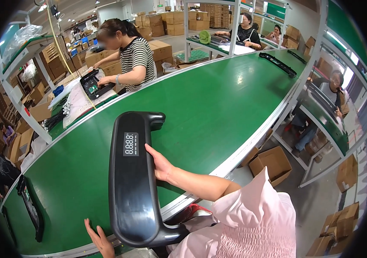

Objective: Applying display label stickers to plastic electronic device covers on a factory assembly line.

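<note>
A long black plastic console panel [134, 185] with curved arms at both ends stands tilted over the green belt in front of me. Near its far end is a small rectangular digital display [131, 144] with pale digits. My right hand [162, 163] grips the panel's right edge, its thumb side showing and the other fingers hidden behind the panel. At the lower left, apart from the panel's near end, my left hand [100, 241] is open with its fingers stretched out and nothing in it.
Similar black panels lie on the green conveyor [209, 99]: one at left [32, 208], others at far right [278, 64]. Across the belt, a person in a striped shirt [136, 53] handles an opened black housing [94, 84]. Right of the belt are a cardboard box [271, 165] and metal racks.
</note>
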`<state>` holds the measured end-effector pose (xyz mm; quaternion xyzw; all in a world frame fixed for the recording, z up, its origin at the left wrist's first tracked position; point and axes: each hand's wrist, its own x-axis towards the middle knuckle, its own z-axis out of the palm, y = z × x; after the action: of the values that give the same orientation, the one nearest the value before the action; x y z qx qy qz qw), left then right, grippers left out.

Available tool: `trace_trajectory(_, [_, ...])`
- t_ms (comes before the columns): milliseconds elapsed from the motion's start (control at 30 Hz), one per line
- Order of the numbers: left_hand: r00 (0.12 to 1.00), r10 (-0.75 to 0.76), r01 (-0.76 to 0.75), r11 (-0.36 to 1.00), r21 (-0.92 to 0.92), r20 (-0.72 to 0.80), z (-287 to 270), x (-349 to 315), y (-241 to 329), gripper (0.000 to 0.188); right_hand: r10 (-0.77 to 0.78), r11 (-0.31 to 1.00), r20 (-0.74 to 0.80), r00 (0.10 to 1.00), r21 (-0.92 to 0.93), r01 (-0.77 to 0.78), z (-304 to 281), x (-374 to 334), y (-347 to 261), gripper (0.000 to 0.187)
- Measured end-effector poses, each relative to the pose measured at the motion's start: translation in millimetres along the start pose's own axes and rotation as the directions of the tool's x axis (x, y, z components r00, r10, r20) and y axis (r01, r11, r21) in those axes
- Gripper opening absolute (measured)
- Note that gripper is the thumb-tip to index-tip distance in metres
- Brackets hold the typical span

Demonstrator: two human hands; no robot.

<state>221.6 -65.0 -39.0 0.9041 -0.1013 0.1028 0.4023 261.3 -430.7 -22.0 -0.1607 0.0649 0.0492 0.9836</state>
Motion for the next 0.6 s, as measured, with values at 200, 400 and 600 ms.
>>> trace_trajectory(200, [0.965,-0.143,0.062,0.94,-0.334,-0.221,-1,-10,-16,0.044,-0.111,0.993,-0.006,0.994,-0.052,0.111,14,30,-18,0.052])
trace_trajectory(400, [0.967,0.004,-0.027,0.996,-0.085,-0.255,-2,-17,-25,0.041,-0.269,0.963,-0.099,0.958,-0.043,0.266,17,141,-7,0.042])
trace_trajectory(600, [0.989,-0.04,0.018,0.988,-0.155,-0.142,-4,-16,-21,0.04,-0.28,0.96,-0.26,0.924,-0.084,0.267,1,212,-7,0.037])
